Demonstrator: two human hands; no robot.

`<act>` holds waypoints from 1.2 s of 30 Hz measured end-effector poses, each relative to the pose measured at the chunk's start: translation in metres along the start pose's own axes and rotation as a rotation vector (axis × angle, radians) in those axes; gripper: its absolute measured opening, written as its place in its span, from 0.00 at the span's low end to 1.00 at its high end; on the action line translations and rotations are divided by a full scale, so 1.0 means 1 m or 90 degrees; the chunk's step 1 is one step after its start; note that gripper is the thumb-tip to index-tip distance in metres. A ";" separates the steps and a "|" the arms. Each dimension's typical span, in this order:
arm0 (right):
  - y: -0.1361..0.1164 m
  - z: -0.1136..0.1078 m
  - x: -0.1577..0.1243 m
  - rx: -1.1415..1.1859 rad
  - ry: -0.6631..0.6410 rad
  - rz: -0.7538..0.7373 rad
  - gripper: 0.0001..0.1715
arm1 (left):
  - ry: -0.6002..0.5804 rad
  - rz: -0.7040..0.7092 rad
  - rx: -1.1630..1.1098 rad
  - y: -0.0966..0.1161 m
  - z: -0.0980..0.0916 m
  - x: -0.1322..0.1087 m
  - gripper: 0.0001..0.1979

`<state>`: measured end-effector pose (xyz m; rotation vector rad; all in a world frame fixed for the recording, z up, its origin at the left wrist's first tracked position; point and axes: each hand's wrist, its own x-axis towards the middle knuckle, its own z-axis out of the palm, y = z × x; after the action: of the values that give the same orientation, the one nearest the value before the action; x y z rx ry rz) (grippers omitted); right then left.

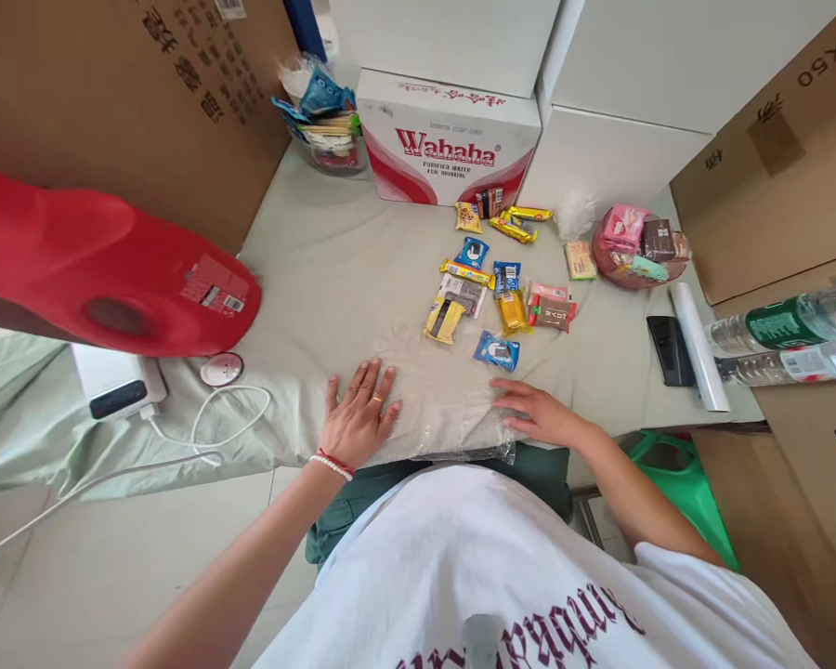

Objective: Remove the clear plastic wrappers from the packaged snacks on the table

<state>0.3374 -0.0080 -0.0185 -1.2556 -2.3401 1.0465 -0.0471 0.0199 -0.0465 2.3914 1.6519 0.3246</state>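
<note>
1. The clear plastic film [446, 400] in front of you has an outline hard to make out.
2. It lies between your left hand [358, 413], flat, fingers spread, and your right hand [535, 411], fingers loosely parted.

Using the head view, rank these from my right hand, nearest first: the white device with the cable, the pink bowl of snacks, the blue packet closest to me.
1. Blue packet: just beyond the right hand, slightly left.
2. Pink bowl: farther back, to the right.
3. White device: far left, past the left hand.
</note>
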 end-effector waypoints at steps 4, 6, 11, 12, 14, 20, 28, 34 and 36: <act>0.028 -0.055 -0.001 -0.004 0.170 0.178 0.19 | 0.000 -0.014 -0.005 0.000 0.003 0.001 0.34; 0.048 -0.096 0.017 -0.125 0.289 0.330 0.19 | 0.015 -0.014 0.000 0.000 0.004 0.002 0.35; 0.098 -0.174 0.085 -0.407 0.351 0.599 0.22 | 0.041 -0.024 0.010 0.002 0.006 0.002 0.33; 0.105 -0.181 0.098 -0.432 0.347 0.621 0.24 | 0.043 -0.026 0.012 0.002 0.006 0.001 0.33; 0.116 -0.185 0.119 -0.446 0.339 0.659 0.31 | 0.049 -0.027 0.017 0.002 0.006 0.001 0.33; 0.135 -0.186 0.135 -0.353 0.321 0.772 0.37 | 0.058 -0.030 0.024 0.002 0.005 0.003 0.32; 0.112 -0.176 0.072 -0.403 0.130 0.695 0.30 | 0.071 -0.022 0.028 0.002 0.003 0.003 0.32; 0.107 -0.190 0.022 -0.387 0.289 0.625 0.23 | 0.083 -0.016 0.029 0.001 0.005 0.003 0.31; 0.109 -0.189 0.016 -0.289 0.355 0.521 0.25 | 0.085 -0.015 0.028 0.001 0.005 0.003 0.31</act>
<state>0.4976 0.1315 0.0338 -2.4070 -1.6679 0.2216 -0.0432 0.0224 -0.0504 2.4277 1.7612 0.4577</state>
